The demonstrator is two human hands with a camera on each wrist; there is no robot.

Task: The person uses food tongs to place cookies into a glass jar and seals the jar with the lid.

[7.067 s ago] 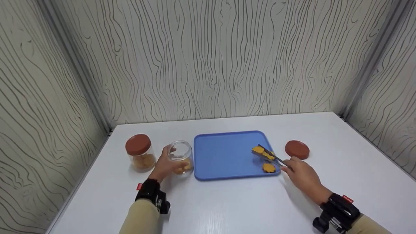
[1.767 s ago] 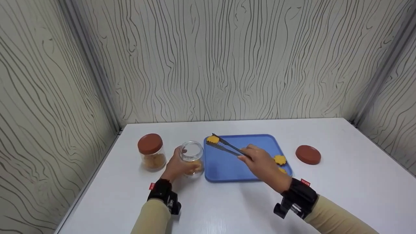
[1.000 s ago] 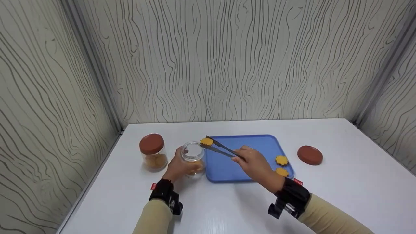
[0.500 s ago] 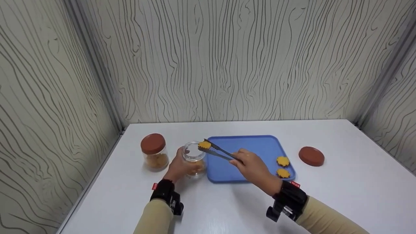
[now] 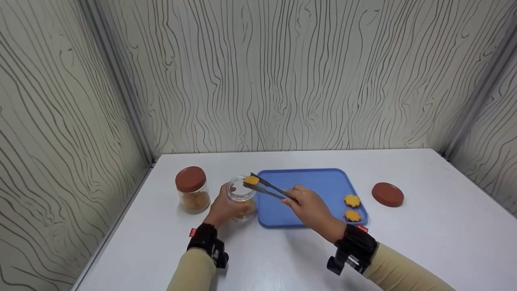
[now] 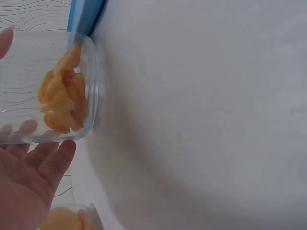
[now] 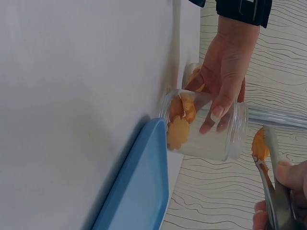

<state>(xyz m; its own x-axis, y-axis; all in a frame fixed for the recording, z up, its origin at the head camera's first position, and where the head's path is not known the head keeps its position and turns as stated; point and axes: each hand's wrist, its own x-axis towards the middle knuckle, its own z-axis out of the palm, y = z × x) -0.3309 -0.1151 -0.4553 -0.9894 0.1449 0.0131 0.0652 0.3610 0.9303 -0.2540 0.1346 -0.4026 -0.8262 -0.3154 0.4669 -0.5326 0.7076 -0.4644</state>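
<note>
My left hand (image 5: 223, 207) grips a clear jar (image 7: 211, 136) standing without a lid beside the blue tray. Several orange flower-shaped cookies (image 6: 64, 96) lie at the jar's bottom. With my right hand (image 5: 307, 205) I hold metal tongs (image 5: 270, 190), whose tips pinch one orange cookie (image 5: 251, 180). That cookie hangs just above the jar's mouth, near its right rim. In the right wrist view the tongs and cookie are apart from the jar's opening. Two more cookies (image 5: 352, 201) rest at the right end of the blue tray (image 5: 307, 178).
A second jar (image 5: 193, 194) holding cookies stands left of my left hand, closed by a red-brown lid (image 5: 190, 178). Another red-brown lid (image 5: 387, 194) lies on the white table (image 5: 258, 258) right of the tray. A wood-patterned wall (image 5: 266, 81) rises behind.
Seven seconds ago the tongs were at the tray's right end among the cookies. They have since carried one cookie left, over the jar. My left hand has kept its grip on the jar.
</note>
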